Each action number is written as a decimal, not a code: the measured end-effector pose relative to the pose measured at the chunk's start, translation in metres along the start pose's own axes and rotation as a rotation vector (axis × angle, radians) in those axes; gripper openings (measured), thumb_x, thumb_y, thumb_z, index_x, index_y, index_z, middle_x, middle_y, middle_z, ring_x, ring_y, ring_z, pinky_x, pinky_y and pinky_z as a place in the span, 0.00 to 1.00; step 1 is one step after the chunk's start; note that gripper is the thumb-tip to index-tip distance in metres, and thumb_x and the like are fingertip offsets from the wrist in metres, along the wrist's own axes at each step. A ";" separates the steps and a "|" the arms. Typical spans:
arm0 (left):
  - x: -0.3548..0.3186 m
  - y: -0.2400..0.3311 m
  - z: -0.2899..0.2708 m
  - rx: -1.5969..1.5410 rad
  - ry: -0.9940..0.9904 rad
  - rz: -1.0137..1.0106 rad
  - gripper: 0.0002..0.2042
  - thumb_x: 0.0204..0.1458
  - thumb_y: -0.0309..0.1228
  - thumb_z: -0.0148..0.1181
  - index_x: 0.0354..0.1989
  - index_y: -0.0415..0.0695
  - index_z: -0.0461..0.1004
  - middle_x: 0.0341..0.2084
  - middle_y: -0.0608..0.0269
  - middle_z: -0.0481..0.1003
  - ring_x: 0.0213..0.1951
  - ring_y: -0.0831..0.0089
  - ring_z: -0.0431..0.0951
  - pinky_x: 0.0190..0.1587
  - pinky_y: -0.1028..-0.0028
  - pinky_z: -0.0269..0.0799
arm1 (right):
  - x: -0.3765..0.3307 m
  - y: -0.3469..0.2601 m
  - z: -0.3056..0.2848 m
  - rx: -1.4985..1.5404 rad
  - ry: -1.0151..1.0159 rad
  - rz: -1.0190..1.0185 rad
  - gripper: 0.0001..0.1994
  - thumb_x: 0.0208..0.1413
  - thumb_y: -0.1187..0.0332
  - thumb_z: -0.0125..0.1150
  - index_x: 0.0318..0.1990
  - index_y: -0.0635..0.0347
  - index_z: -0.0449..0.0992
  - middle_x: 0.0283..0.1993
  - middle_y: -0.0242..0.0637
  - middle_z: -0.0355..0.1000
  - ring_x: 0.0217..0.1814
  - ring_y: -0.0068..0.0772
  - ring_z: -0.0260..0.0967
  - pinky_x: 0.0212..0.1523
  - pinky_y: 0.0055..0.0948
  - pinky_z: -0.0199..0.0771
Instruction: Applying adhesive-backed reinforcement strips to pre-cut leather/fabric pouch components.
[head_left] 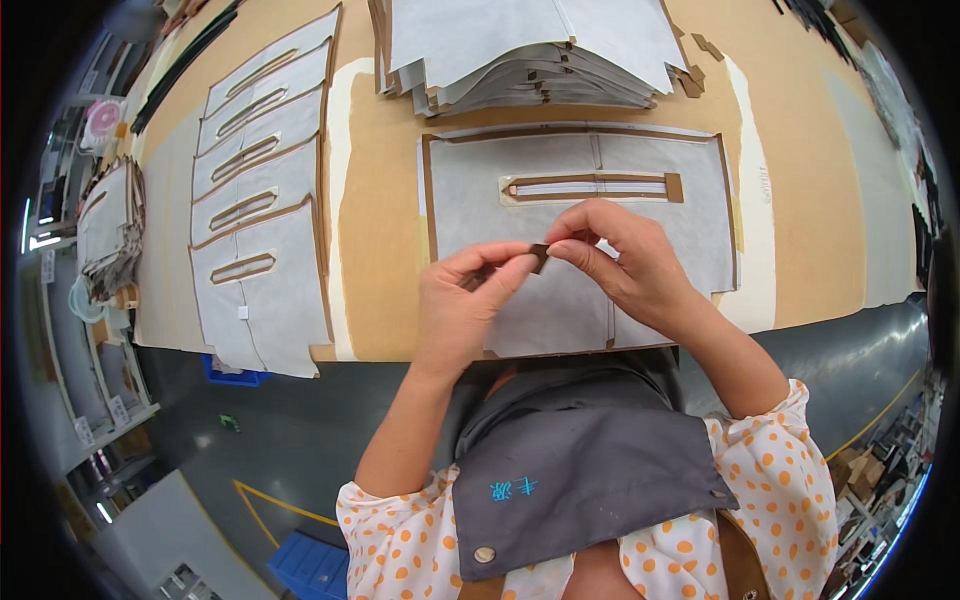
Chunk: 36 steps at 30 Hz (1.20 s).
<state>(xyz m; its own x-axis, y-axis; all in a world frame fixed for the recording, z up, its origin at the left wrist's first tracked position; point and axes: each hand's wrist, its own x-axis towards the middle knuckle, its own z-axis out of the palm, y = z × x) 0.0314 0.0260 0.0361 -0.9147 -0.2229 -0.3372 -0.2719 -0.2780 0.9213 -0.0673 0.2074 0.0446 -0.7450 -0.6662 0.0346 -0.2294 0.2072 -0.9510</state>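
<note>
Between my two hands is a small dark brown piece of material [540, 258], pinched by the fingertips of both. My left hand [475, 290] grips its left side and my right hand [625, 255] its right side. Both are held over a light grey panel [470, 215] edged in brown, which lies flat on the table in front of me. A long slot [590, 188] framed with brown strips runs across the panel's upper part. At the slot's right end sits a brown tab [674, 188], like the piece in my hands.
Overlapping grey panels with slots [260, 215] lie in a row at the left. A thick stack of grey panels [500, 50] stands at the back, with small brown scraps [690, 80] beside it. The brown table [385, 200] ends just before my body. Blue bins [310, 565] stand on the floor.
</note>
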 end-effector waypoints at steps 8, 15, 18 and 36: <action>0.031 0.017 -0.028 0.323 0.174 0.014 0.09 0.58 0.29 0.65 0.42 0.37 0.82 0.33 0.67 0.81 0.36 0.83 0.76 0.41 0.80 0.70 | 0.006 0.037 0.009 -0.736 -0.004 -0.389 0.22 0.51 0.63 0.69 0.53 0.56 0.76 0.48 0.32 0.71 0.45 0.35 0.67 0.45 0.35 0.68; 0.048 0.015 -0.022 0.383 0.179 0.007 0.06 0.57 0.29 0.65 0.39 0.40 0.80 0.28 0.76 0.76 0.25 0.90 0.63 0.26 0.85 0.56 | 0.001 0.046 0.013 -0.817 0.044 -0.418 0.24 0.49 0.61 0.68 0.55 0.55 0.76 0.48 0.29 0.70 0.47 0.30 0.65 0.43 0.33 0.62; 0.056 0.018 -0.023 0.377 0.136 0.001 0.06 0.56 0.29 0.66 0.38 0.41 0.80 0.27 0.76 0.75 0.24 0.90 0.62 0.25 0.85 0.54 | 0.000 0.047 0.013 -0.804 0.033 -0.409 0.24 0.49 0.61 0.68 0.55 0.56 0.76 0.49 0.29 0.69 0.46 0.31 0.64 0.43 0.33 0.63; 0.065 0.027 -0.012 0.407 0.187 -0.203 0.06 0.54 0.29 0.68 0.37 0.42 0.80 0.25 0.70 0.77 0.19 0.89 0.62 0.20 0.85 0.52 | 0.000 0.049 0.014 -0.753 0.068 -0.405 0.23 0.50 0.62 0.67 0.54 0.59 0.76 0.46 0.29 0.67 0.46 0.30 0.64 0.44 0.32 0.63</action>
<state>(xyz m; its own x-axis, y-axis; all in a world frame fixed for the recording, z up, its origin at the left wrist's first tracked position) -0.0322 -0.0071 0.0371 -0.7715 -0.3766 -0.5128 -0.5684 0.0457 0.8215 -0.0697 0.2073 -0.0062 -0.5458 -0.7523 0.3689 -0.8230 0.3988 -0.4044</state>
